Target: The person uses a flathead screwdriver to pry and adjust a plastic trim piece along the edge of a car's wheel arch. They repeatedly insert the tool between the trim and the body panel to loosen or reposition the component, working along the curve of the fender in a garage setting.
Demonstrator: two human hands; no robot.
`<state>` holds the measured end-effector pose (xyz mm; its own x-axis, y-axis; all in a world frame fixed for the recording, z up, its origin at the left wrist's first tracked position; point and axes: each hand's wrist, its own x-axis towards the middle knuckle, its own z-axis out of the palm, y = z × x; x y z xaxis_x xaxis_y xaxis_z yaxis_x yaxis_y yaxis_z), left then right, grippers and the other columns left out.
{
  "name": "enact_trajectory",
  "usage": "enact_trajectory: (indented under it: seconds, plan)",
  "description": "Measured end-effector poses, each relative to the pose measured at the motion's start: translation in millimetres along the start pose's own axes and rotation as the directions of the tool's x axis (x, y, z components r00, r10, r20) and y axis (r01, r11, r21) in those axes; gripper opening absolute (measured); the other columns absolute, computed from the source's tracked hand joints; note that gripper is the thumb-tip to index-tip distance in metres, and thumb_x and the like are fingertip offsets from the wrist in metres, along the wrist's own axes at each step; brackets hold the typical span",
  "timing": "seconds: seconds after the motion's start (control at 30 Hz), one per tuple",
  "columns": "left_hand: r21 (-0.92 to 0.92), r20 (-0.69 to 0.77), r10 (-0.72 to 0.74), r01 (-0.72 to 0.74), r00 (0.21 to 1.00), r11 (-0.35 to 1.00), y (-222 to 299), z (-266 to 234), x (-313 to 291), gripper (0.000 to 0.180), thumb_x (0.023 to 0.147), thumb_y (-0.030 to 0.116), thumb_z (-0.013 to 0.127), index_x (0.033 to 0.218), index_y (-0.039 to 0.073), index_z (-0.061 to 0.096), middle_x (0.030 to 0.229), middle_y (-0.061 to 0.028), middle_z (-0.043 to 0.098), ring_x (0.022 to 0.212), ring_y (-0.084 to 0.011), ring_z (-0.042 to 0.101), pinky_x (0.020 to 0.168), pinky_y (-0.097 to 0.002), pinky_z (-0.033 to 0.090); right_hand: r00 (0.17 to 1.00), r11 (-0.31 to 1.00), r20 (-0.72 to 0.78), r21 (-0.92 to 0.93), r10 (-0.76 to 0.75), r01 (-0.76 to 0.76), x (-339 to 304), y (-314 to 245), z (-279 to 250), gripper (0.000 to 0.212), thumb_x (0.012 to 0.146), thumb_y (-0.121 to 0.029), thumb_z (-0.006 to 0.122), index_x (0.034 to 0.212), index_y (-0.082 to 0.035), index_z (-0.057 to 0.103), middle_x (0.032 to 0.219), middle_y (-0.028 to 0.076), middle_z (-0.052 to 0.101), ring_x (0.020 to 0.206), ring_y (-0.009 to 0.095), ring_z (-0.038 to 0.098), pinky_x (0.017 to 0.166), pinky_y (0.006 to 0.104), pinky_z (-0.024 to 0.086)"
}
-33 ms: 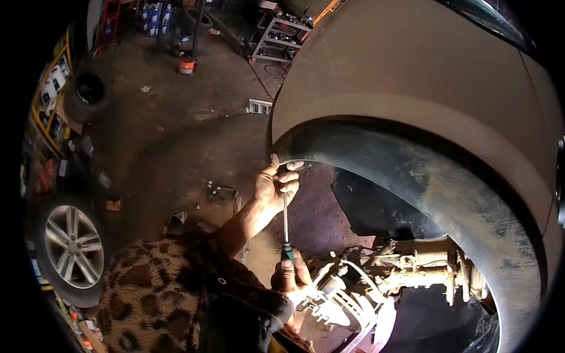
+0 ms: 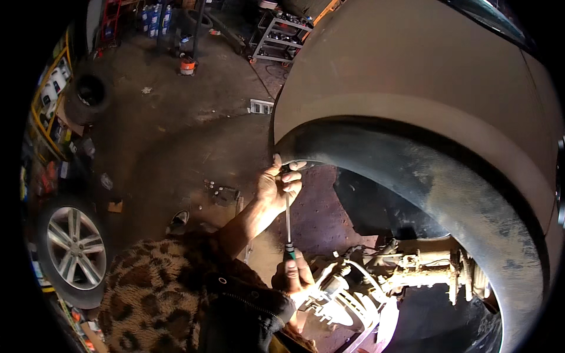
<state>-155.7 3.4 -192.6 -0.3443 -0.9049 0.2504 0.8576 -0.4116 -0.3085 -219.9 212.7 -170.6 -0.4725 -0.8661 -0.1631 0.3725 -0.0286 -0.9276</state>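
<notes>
Leaning up to the front lower end of a car's black wheel arch trim (image 2: 376,154), my left hand (image 2: 274,189) is closed on its edge, thumb and curled fingers pressed about it. Below it, my right hand (image 2: 296,276) grips the dark green handle of a screwdriver (image 2: 288,223). The steel shaft points straight up, and its tip is hidden behind my left fingers at the trim edge. Right beside my right hand is the exposed wheel hub (image 2: 335,309), brightly lit, with suspension parts (image 2: 418,270) behind it. The wheel is off here.
An alloy wheel with tyre (image 2: 75,247) stands at the left, near shelves (image 2: 50,112) of bottles and a bare tyre (image 2: 89,91). Small parts (image 2: 222,193) lie on the floor. A grey tool cart (image 2: 281,40) stands at the far side. The car's beige fender (image 2: 412,59) fills the right.
The whole view has shifted very slightly. Both hands and the screwdriver keep the same hold and place against the trim.
</notes>
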Motion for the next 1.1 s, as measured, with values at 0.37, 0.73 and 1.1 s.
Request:
enact_trajectory:
  seconds: [0.37,0.73,1.1]
  plan:
    - [-0.054,-0.056,-0.044,0.041,0.997,0.998,4,-1,7,0.081,0.083,0.032,0.064,0.124,-0.023,0.022,0.076,-0.0012,0.047,0.051,-0.0072,0.038,0.041,-0.0191,0.033,0.969,0.977,0.168,0.083,0.181,-0.197,10,-19,-9,0.027,0.088,-0.023,0.06,0.102,-0.001,0.055,0.075,0.009,0.057,0.045,0.008,0.04,0.039,0.0204,0.033]
    - [-0.081,0.001,-0.12,0.119,0.993,0.99,7,-10,4,0.062,0.082,0.03,0.066,0.113,-0.017,0.039,0.077,-0.0026,0.049,0.055,-0.0071,0.046,0.045,-0.0193,0.036,0.688,0.418,0.296,-0.616,-0.663,0.668,17,31,-22,0.03,0.081,0.0,0.064,0.111,0.001,0.06,0.091,0.014,0.064,0.073,0.018,0.064,0.062,0.0259,0.054]
    - [-0.116,-0.065,-0.082,0.074,0.994,0.991,8,-1,4,0.069,0.087,0.032,0.058,0.118,-0.022,0.029,0.075,-0.0024,0.044,0.052,-0.0071,0.04,0.042,-0.0195,0.033,0.805,0.763,0.431,0.324,0.408,-0.56,20,-7,-23,0.036,0.089,-0.031,0.057,0.112,-0.003,0.051,0.065,0.002,0.047,0.044,0.007,0.036,0.037,0.0198,0.029]
